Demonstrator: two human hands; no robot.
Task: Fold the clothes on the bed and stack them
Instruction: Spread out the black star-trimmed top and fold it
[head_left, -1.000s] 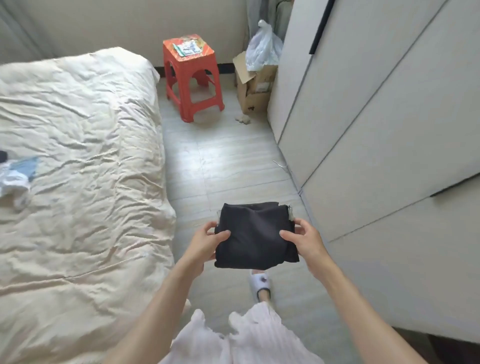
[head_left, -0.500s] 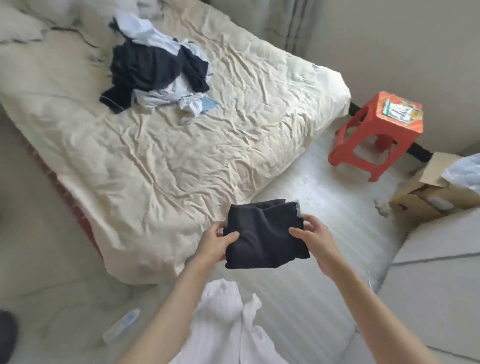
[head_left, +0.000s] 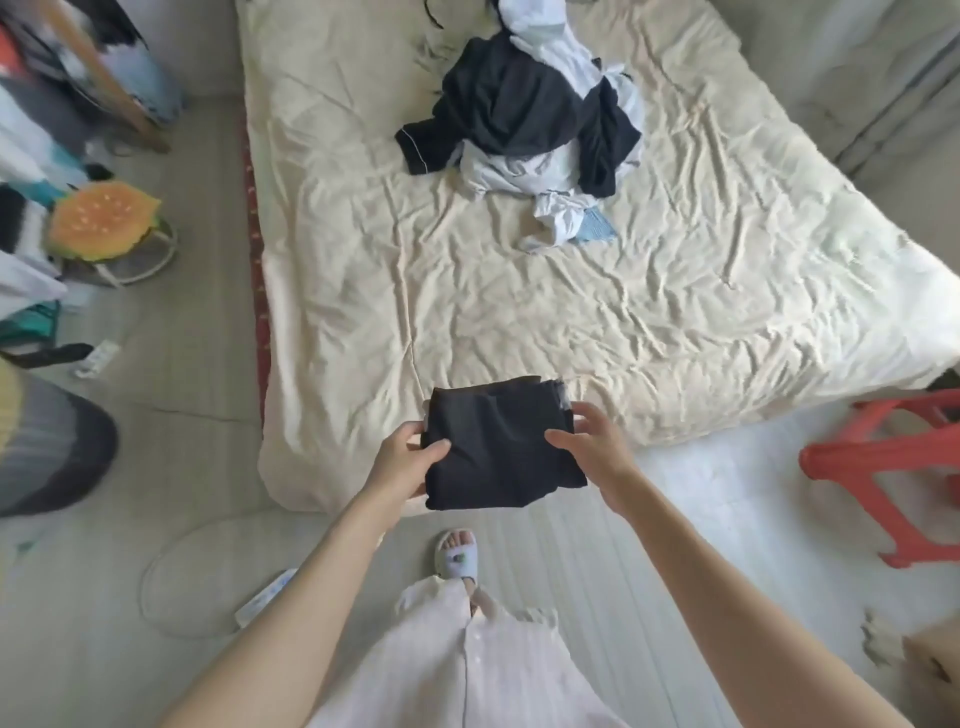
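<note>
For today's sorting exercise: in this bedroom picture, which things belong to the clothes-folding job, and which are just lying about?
Part of the job:
folded black garment, held by left hand and right hand
pile of unfolded clothes
bed

Just lying about:
red stool
orange cushion stool
cardboard box

We are in a home bedroom: a bed (head_left: 519, 312) under a crumpled cream cover holds a heap of unfolded clothes (head_left: 530, 114), a red plastic stool (head_left: 893, 467) stands beside it on the pale floor (head_left: 675, 545), and a fruit-shaped cushion (head_left: 98, 221) tops a second stool near hanging garments (head_left: 31, 130).
</note>
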